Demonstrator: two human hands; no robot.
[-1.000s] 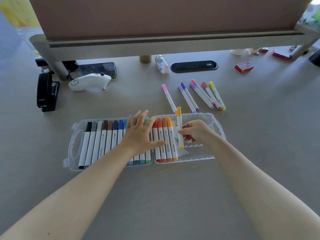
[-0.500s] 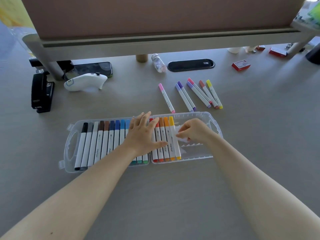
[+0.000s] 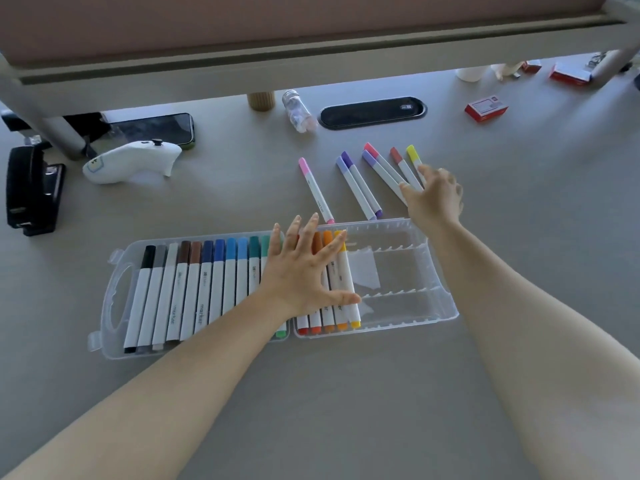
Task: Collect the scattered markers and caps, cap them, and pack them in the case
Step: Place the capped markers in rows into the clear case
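A clear plastic case lies open and flat on the desk. Its left half is full of capped markers, from black through blue to green. The right half holds several red, orange and yellow markers at its left side, with bare slots beside them. My left hand rests flat with spread fingers over the markers at the case's middle. My right hand, fingers spread and blurred, is over the lower ends of several loose capped markers beyond the case: pink, two purple, pink-purple, red, yellow.
A white controller, a phone and a black stapler lie at the back left. A small bottle, a black oval grommet and red boxes sit under a raised shelf.
My right hand set the yellow marker into the case beside the orange ones, let go, and moved up and away to the loose markers. My left hand stayed on the case.
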